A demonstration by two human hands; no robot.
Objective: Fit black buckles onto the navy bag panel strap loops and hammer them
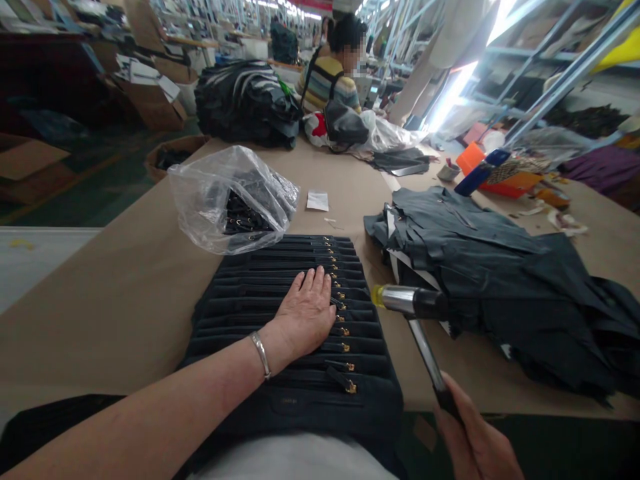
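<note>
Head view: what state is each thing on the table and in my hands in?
zipper strips: laid in overlapping rows.
hammer: held off the table.
left hand: open, flat on the zipper strips.
right hand: shut on the hammer handle.
plastic bag: crumpled, holding dark pieces.

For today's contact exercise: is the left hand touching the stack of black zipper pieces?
Touching. The head view shows the left hand lying flat, palm down, on the stack of black zipper pieces, fingers pressed across its rows.
</note>
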